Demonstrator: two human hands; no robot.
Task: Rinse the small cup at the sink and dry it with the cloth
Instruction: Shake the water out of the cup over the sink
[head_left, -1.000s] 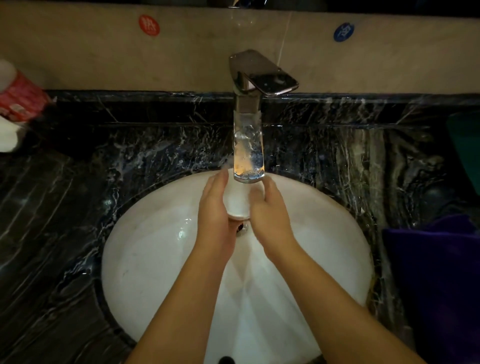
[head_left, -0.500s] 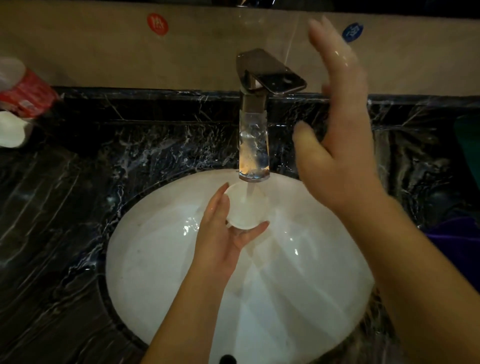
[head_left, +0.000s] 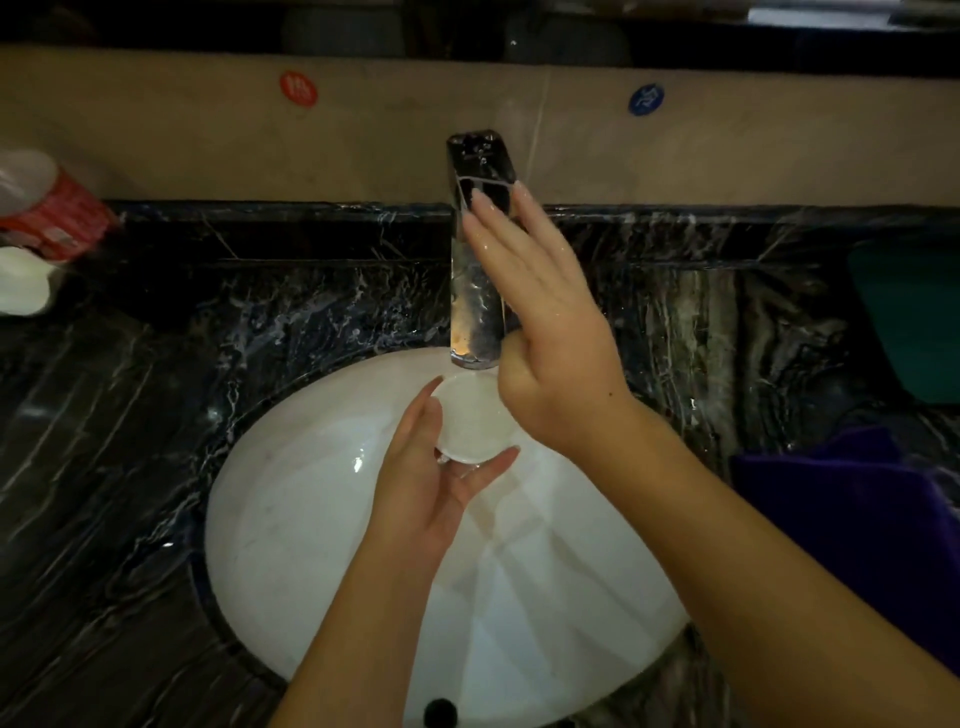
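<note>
A small white cup (head_left: 470, 421) sits under the spout of the chrome faucet (head_left: 475, 291), over the white sink basin (head_left: 311, 545). My left hand (head_left: 431, 478) holds the cup from the left and below, fingers and thumb curved round it. My right hand (head_left: 545, 332) is wet, with straight fingers laid on the faucet's lever (head_left: 480, 158). I cannot see water running from the spout. A dark purple cloth (head_left: 841, 499) lies on the counter right of the basin.
Black marble counter (head_left: 104, 467) surrounds the basin. A red-and-white bottle (head_left: 47, 208) and a white object (head_left: 23, 280) stand at the far left. A teal container (head_left: 909, 317) sits at the right edge, behind the cloth.
My right hand left the cup, rose to the faucet and now lies on the lever, which has turned from the right to straight. The left hand keeps the cup under the spout.
</note>
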